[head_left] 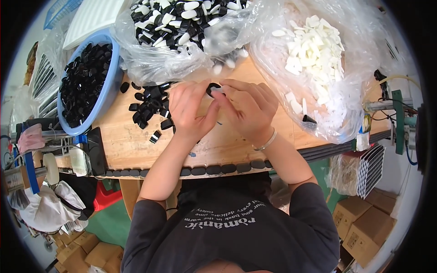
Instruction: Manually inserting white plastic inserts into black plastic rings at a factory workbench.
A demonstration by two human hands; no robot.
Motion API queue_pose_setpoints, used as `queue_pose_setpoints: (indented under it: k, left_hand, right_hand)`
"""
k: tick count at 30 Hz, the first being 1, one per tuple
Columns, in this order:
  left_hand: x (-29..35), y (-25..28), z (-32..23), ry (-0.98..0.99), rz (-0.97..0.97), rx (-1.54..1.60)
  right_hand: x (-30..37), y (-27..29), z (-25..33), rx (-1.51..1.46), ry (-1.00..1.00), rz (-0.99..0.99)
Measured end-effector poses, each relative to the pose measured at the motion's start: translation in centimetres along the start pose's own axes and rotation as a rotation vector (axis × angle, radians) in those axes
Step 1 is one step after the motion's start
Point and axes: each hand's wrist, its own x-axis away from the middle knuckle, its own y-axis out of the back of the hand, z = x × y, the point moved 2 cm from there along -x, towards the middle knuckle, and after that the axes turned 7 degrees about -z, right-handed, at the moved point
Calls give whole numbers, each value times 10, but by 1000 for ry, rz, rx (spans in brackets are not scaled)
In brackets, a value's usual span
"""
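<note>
Over the middle of the table, my left hand (187, 108) and my right hand (251, 109) meet with their fingertips pinched on a small black ring-shaped piece (212, 88). A pale bit shows at its lower side, too small to make out. Beside my left hand lies a loose heap of similar hollow black pieces (148, 107), some close to the wrist. Beyond both hands, a clear plastic bag (154, 66) holds many black and white oval pieces (189, 14). Right of my right hand, another clear bag (273, 59) lies spread open with flat white pieces (314, 50).
A blue basin (119, 54) full of black pieces stands at the left, near a white ridged tray (93, 20). Black oval pieces (214, 169) line the table's front edge. Metal fixtures flank the table, including a green bracket (398, 120). Cardboard boxes (364, 232) sit on the floor.
</note>
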Motion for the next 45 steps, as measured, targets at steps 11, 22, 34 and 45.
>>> queue_pose_setpoints:
  k: [11, 22, 34, 45]
  left_hand:
    - [-1, 2, 0, 44, -32, 23]
    - [-2, 1, -2, 18, -15, 34]
    - [-3, 4, 0, 12, -56, 25]
    - [-7, 4, -5, -31, -62, 1]
  right_hand:
    - [2, 6, -1, -29, 4, 44]
    - [-4, 12, -5, -157, -161, 37]
    - [4, 9, 2, -70, -17, 120]
    - [6, 9, 3, -136, -38, 134]
